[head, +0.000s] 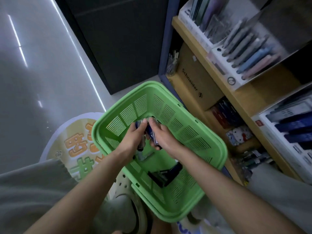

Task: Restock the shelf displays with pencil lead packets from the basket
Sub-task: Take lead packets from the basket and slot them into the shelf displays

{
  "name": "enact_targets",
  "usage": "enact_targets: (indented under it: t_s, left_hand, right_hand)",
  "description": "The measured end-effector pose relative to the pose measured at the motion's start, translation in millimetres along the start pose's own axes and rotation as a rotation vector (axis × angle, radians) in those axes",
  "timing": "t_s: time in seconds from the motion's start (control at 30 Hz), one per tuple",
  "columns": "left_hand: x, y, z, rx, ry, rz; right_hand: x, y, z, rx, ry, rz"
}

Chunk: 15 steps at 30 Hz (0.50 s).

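A green plastic basket point(194, 132) sits on the floor in front of me. Both my hands reach into it. My left hand point(135, 135) grips a few dark pencil lead packets point(141, 145) whose ends poke out below the palm. My right hand point(162, 135) holds a stack of blue packets point(152, 134) between thumb and fingers. The two hands touch at the fingertips. More dark packets point(167, 174) lie on the basket floor nearer to me. White display trays point(287, 132) with blue packets stand on the shelf at the right.
A wooden shelf unit point(236, 97) runs along the right, with a brown Schneider carton point(195, 78), pen displays point(244, 48) above and small stationery items low down. A round floor sticker point(76, 141) lies left of the basket. My knees and shoes frame the bottom.
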State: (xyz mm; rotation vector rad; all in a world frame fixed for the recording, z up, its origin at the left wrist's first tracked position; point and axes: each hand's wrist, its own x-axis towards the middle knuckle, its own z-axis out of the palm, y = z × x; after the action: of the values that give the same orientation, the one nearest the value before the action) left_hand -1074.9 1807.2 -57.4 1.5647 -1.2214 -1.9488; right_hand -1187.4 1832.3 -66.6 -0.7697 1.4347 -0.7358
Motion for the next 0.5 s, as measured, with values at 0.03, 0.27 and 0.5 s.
enact_targets:
  t_s: [0.03, 0.27, 0.5]
  left_hand:
    - [-4, 5, 2, -0.033, 0.008, 0.009]
    - [-42, 28, 27, -0.248, 0.07, 0.087]
    - [-81, 50, 53, -0.248, -0.089, 0.161]
  right_hand:
    - [-6, -7, -2, 0.005, 0.004, -0.008]
    - [-55, -45, -18, -0.063, 0.06, -0.058]
    - [-116, -64, -39, -0.119, 0.154, -0.105]
